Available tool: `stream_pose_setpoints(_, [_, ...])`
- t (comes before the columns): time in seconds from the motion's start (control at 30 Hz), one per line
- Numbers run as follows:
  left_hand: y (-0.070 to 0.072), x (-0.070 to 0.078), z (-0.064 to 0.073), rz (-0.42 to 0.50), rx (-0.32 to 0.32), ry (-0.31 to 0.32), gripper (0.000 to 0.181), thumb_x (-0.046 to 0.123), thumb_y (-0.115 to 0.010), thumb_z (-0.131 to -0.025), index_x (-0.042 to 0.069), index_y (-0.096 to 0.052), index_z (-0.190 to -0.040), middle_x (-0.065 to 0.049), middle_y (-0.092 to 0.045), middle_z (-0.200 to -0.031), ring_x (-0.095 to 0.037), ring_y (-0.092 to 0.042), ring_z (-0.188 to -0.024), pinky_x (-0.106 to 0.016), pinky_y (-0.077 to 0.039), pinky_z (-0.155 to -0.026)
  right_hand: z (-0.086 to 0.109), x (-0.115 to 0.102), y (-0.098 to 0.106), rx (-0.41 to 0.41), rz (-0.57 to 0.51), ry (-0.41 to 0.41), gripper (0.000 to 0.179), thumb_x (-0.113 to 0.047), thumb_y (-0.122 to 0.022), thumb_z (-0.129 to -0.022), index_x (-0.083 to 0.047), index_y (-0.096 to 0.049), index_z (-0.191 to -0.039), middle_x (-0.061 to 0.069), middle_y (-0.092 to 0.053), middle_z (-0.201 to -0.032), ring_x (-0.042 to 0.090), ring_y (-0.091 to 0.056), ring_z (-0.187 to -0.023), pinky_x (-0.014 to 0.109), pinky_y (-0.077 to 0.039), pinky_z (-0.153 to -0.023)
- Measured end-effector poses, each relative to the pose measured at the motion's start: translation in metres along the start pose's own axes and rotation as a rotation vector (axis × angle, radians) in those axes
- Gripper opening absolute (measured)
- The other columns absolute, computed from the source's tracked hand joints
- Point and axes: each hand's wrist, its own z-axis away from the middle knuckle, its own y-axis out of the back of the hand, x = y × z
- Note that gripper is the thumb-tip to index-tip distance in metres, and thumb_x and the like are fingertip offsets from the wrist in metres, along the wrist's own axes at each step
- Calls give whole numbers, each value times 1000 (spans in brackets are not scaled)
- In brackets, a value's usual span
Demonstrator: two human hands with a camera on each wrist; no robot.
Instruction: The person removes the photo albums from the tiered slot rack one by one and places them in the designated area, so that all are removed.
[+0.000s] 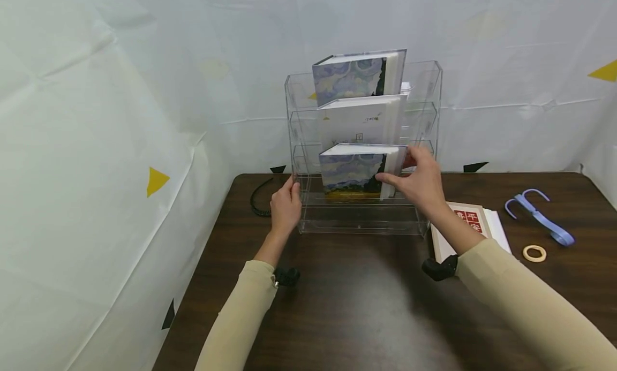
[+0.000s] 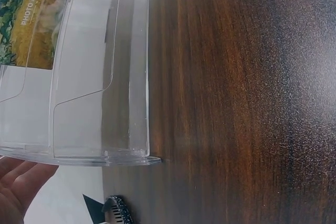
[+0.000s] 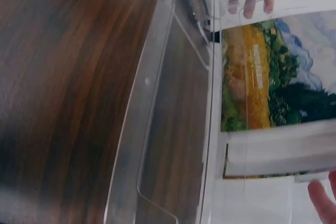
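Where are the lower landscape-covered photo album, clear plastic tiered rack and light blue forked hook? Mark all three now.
Lower landscape-covered photo album (image 1: 351, 174), head view: painted front cover.
Clear plastic tiered rack (image 1: 359, 227), head view: bottom front lip.
Light blue forked hook (image 1: 543, 219), head view: middle of its shaft.

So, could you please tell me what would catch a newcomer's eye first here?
Probably the painted-cover photo album that the right hand pinches low in the clear tiered rack, below a white book and a similar painted book. Next, the light-blue double hook on the right of the dark table, near a pale ring.
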Motion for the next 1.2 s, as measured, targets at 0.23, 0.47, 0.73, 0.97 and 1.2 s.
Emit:
stream_pose_setpoints(0.23, [0,1,0,6,-4,8,35,20,-48,-104,4,-61,-132,-14,-64,-78,-32,-58,-70,-52,-48,-73,-2,9,2,-206,-106,45,53,-18,-81,-82,1,-54,-124,20,-61,-111,35,-64,-97,47,-52,-78])
stream_pose_setpoints(0.47, [0,1,-2,-2,1,-2,29,21,-48,-104,2,-66,-117,-10,-57,-68,-32,-58,-69,-54,-46,-75,5,-7,10,-173,-139,124,38,-10,-82,-80,1,-68,-114,17,-70,-106,20,-64,-78,22,-46,-59])
stream_pose_setpoints(0.73, [0,-1,0,13,-11,10,31,23,-48,-104,4,-66,-122,-10,-59,-68,-32,-58,-68,-53,-47,-75,41,-27,74,-139,-244,17,36,-10,-77,-85,3,-65,-116,2,-73,-95,4,-67,-81,19,-52,-67])
stream_pose_setpoints(0.97, [-1,0,0,19,3,4,32,23,-48,-104,3,-66,-122,-14,-63,-76,-35,-62,-76,-55,-47,-77,104,26,134,-362,-270,-386,24,-22,-63,-98,-2,-61,-112,-10,-69,-88,12,-67,-76,32,-53,-62])
stream_pose_setpoints(1.2, [-1,1,2,21,9,18,30,19,-50,-103,1,-66,-121,-16,-65,-79,-37,-64,-79,-57,-46,-79,178,107,163,-705,-450,-738,29,-27,-50,-104,-2,-63,-113,6,-70,-98,30,-70,-85,45,-55,-71])
